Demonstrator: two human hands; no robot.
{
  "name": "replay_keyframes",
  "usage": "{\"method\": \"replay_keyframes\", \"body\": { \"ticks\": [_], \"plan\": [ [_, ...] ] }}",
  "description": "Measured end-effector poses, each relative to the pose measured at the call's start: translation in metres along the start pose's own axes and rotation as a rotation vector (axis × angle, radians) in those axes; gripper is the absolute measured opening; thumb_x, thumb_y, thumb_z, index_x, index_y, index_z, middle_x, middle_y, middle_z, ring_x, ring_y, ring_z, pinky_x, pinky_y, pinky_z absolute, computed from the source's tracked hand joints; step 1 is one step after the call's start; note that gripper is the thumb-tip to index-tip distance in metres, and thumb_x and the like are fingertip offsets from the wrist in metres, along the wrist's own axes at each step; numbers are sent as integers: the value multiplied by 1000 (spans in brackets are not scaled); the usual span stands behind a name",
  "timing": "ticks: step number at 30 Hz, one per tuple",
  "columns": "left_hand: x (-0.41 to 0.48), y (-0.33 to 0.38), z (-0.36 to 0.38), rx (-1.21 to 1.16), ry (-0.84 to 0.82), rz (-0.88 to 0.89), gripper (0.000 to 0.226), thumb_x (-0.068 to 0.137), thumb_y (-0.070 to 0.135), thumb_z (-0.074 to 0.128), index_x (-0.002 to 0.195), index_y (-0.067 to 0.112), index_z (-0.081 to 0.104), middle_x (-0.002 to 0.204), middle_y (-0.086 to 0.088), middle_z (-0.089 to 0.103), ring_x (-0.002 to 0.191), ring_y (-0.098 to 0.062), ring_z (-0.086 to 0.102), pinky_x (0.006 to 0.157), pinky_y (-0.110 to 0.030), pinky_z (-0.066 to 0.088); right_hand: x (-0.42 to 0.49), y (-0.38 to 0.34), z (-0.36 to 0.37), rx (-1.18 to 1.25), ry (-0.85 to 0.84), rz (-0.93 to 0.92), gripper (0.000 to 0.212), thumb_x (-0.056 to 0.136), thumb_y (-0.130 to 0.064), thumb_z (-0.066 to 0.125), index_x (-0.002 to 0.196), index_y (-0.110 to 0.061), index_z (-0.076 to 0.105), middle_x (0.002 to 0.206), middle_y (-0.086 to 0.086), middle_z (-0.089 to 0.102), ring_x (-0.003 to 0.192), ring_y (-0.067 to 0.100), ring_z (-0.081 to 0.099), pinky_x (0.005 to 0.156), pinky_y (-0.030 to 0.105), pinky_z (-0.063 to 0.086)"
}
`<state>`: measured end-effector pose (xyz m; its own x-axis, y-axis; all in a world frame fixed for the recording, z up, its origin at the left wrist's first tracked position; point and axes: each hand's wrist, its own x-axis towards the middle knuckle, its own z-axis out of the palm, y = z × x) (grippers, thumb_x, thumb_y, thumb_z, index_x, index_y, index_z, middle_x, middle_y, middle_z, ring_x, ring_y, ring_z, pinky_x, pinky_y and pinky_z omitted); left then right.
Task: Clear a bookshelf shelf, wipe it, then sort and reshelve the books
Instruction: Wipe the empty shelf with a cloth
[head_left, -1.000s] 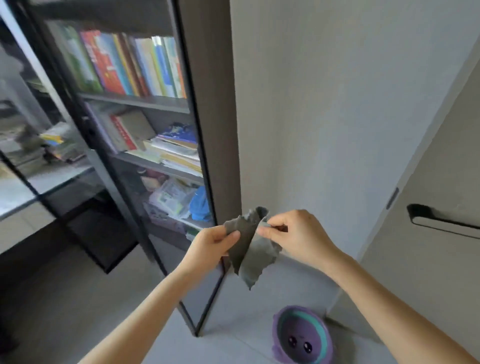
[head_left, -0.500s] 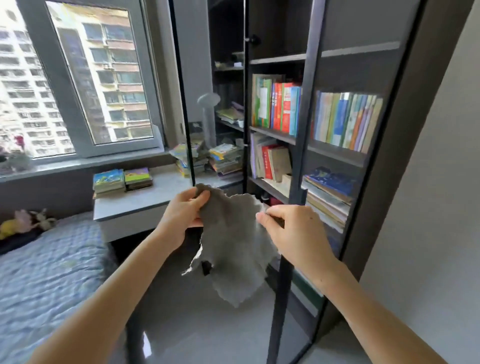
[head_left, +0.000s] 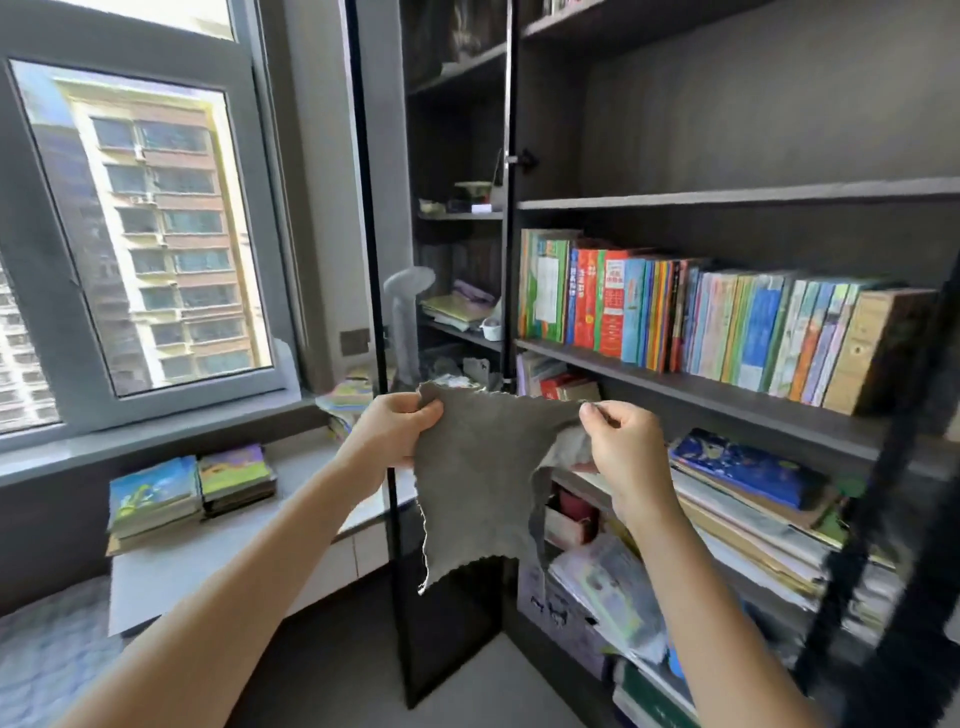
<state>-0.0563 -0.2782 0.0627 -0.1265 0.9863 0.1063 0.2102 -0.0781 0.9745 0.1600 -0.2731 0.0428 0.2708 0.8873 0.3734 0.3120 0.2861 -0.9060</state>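
Both hands are up at frame centre, stretching a gray cloth (head_left: 483, 483) between them. Left hand (head_left: 392, 434) grips the cloth's top left corner, fingers curled round the edge. Right hand (head_left: 626, 449) pinches the top right corner between thumb and fingers. The cloth hangs flat, ragged bottom edge loose, in front of the open glass door (head_left: 384, 260) of the dark bookshelf (head_left: 727, 192).

Right half of frame: a row of upright books (head_left: 701, 317) stands on the middle shelf, spines out. The shelf above it (head_left: 753, 119) is bare. Below, at right centre, flat stacked books (head_left: 748, 478) with a blue cover on top. Lower left: two book piles (head_left: 189, 491) sit side by side on a white desk (head_left: 218, 577) under the window (head_left: 140, 228). A white lamp (head_left: 405, 312) stands behind the door glass.
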Motion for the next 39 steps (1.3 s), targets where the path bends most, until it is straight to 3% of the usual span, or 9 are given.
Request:
{"method": "replay_keyframes", "body": {
  "ticks": [5,8,13,20,24,29,34,36,39],
  "plan": [
    [101,9,20,88,-77,56,18,96,18,56,81,8,62,78,-8,59,69,-23,61,73,-42,59,79,-4,18,-51,152,-24,19,97,-16,52,93,-7,68,73,-4,56,77,17,53,67,31,45],
    [161,23,36,107,-152,98,19,96,20,56,88,4,64,79,-8,58,65,-19,62,64,-37,60,133,-3,20,-37,277,-73,24,97,-16,53,111,-2,68,91,-3,60,88,15,54,80,31,47],
    [251,80,69,-49,-302,184,15,98,15,52,93,8,64,78,-9,66,58,-20,68,59,-35,61,230,-11,17,10,407,-219,17,98,-14,50,101,-9,66,80,-12,58,74,4,54,68,21,44],
    [382,153,116,-270,-416,238,14,100,7,46,92,3,58,82,-13,63,53,-18,67,58,-35,59,355,-35,-2,-254,467,-499,19,95,-7,51,90,-18,66,80,9,68,74,23,56,62,20,37],
    [452,197,154,-405,-451,297,19,100,5,44,84,4,54,77,-12,61,48,-17,65,50,-32,58,432,-57,-20,-430,495,-578,22,95,-6,49,92,-19,66,65,-13,55,58,0,50,54,12,34],
    [547,257,207,-476,-432,454,16,99,8,48,98,4,64,91,-10,66,72,-20,67,63,-30,60,528,-99,-39,-632,538,-549,26,98,-7,41,101,-15,65,65,-12,49,54,-2,49,52,11,33],
    [635,259,228,-63,-472,677,34,84,-3,61,104,23,65,109,-4,65,99,-20,60,87,-36,49,582,-83,-47,-1012,295,-139,23,97,-44,45,95,-32,64,104,-9,64,105,22,55,86,32,40],
    [664,246,227,10,-411,731,41,82,-2,61,109,29,64,116,2,63,108,-15,57,89,-29,44,579,-68,-32,-1150,150,-96,46,92,-63,38,132,-44,48,149,-7,40,140,23,32,113,44,27],
    [696,224,224,41,-131,894,30,91,10,55,116,25,65,115,4,65,108,-14,59,92,-26,41,575,-58,-8,-1302,-159,6,68,78,-78,17,143,-57,19,159,-14,9,148,15,8,119,44,12]
  ]
}}
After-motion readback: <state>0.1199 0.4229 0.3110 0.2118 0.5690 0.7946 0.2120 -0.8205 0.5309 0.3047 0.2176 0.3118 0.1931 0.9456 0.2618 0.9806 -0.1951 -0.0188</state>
